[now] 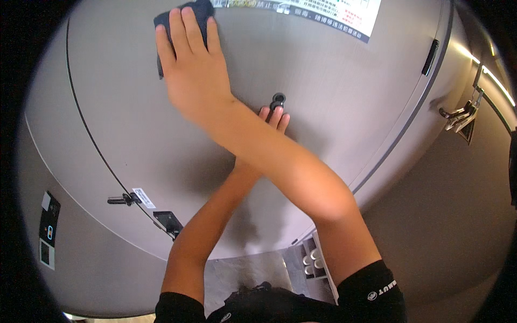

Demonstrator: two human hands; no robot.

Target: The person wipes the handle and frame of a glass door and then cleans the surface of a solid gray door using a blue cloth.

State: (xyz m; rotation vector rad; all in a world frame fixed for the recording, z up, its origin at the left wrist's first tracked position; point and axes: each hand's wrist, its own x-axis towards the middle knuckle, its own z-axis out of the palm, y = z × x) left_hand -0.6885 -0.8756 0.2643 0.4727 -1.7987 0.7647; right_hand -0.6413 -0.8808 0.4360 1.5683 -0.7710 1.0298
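Note:
My right hand (200, 68) lies flat on a dark grey cloth (183, 24), which it presses against the upper part of a grey-brown door (323, 93). Its fingers are slightly spread over the cloth. My forearms cross, the right one in front. Behind it, my left hand (274, 119) rests on the door with its fingertips just below a black peephole (278, 97), perhaps touching the peephole's lower ring. The right forearm hides most of that hand, and nothing shows in it.
A notice with writing (331, 20) is fixed to the door's top. At left are a door latch (123, 199), a paper tag (144, 198), a black lock plate (167, 221) and a wall switch panel (48, 230). Metal coat hooks (462, 115) hang right. A shoe rack (309, 258) stands below.

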